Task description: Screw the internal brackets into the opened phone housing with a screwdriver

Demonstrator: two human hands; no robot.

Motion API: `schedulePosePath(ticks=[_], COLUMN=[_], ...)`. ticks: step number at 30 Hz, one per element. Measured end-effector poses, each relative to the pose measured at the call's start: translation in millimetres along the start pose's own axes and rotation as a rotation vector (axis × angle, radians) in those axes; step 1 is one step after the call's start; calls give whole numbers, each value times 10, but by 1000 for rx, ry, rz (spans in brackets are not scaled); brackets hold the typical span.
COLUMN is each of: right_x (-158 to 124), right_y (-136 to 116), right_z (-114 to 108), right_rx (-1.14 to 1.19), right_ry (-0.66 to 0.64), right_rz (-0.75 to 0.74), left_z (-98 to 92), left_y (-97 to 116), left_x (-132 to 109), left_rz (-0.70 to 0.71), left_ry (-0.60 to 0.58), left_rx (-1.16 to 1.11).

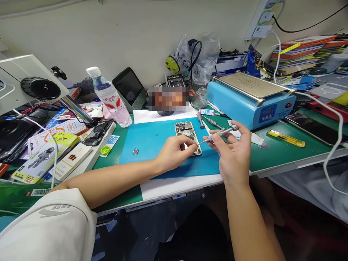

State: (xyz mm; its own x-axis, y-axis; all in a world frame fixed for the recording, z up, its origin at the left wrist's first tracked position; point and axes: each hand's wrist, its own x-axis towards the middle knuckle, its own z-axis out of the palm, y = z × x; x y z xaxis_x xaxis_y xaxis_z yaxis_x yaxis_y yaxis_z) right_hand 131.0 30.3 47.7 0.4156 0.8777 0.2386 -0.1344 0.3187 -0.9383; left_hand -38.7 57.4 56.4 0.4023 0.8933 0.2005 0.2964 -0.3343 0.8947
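Observation:
An opened phone (187,131) with its inner parts bare lies on a blue mat (146,137). My right hand (233,150) grips a grey precision screwdriver (220,134), whose thin tip points left to the phone's lower end. Over that same lower end rests my left hand (178,150), thumb and fingers pinched together beside the tip; anything between them is too small to make out. A small metal phone part (135,151) sits apart on the mat's left side. Beyond the phone lie two more screwdrivers, one grey (200,121) and one darker (213,122).
A blue heating-plate machine (241,105) stands at the back right, with a yellow cutter (286,138) in front. On the left are a water bottle (110,98), a microscope stand (78,110) and boxes (45,156). A glass jar (200,98) stands behind the mat.

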Motion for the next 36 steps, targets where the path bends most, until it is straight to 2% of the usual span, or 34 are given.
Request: schedulePosePath(ticks=[26, 36], right_x=[7, 3], right_y=[-11, -11], right_z=[26, 24], right_rx=[45, 72], right_ry=[20, 29], right_rz=[4, -13], left_z=[-3, -16], left_y=[-35, -20], left_x=[-4, -33], left_rz=[-27, 29], left_ry=[-11, 32], left_rx=[-37, 73])
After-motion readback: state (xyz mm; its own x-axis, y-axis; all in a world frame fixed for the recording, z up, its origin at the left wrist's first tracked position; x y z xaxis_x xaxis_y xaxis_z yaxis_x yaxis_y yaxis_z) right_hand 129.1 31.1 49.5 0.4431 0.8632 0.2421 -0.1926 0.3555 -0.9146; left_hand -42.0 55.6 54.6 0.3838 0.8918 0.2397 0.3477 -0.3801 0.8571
